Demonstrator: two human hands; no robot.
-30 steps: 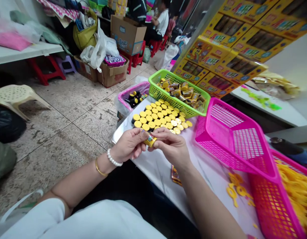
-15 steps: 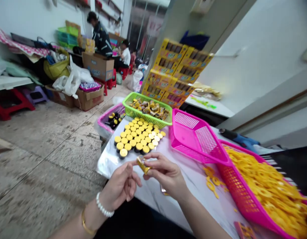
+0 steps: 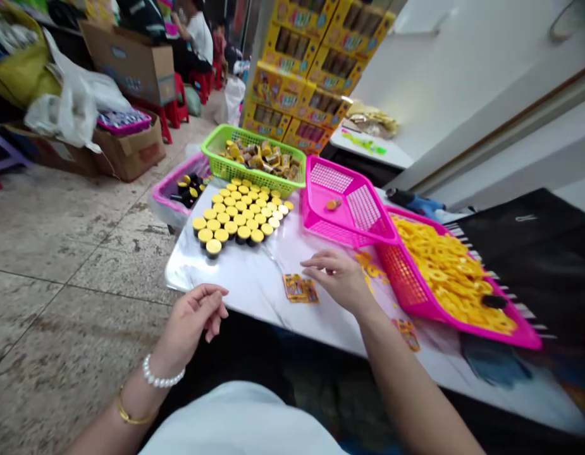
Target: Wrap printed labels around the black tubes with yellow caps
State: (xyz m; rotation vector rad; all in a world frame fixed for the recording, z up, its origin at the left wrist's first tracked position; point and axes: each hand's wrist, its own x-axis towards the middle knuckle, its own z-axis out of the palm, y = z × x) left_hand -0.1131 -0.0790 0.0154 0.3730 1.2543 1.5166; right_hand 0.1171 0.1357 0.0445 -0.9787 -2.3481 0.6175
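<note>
Printed cards: a small overlapping pile lies flat on the marbled table, just left of the right hand's fingertips, and well to the right of the left hand.
Right hand: the right hand is partly open, fingers stretched out close together over the table; nothing shows in its hold. Whether a fingertip touches the pile, I cannot tell.
Left hand: the left hand is half open with fingers loosely curled, near the table's front edge; no object shows in it.
Left wrist: a pearl bracelet, then a gold bangle.
Yellow-capped cylinders: many stand upright in a close group, beyond and between both hands.
Empty-looking stretch of pink: the pink basket, ahead of the right hand, has one small wrapped cylinder inside.
Yellow plastic pieces: heaped in another pink basket, right of the right hand; a few loose pieces lie just beyond that hand.
Farther ahead: a green basket of wrapped cylinders, then stacked yellow boxes.
Far left ahead: a seated person in white.
</note>
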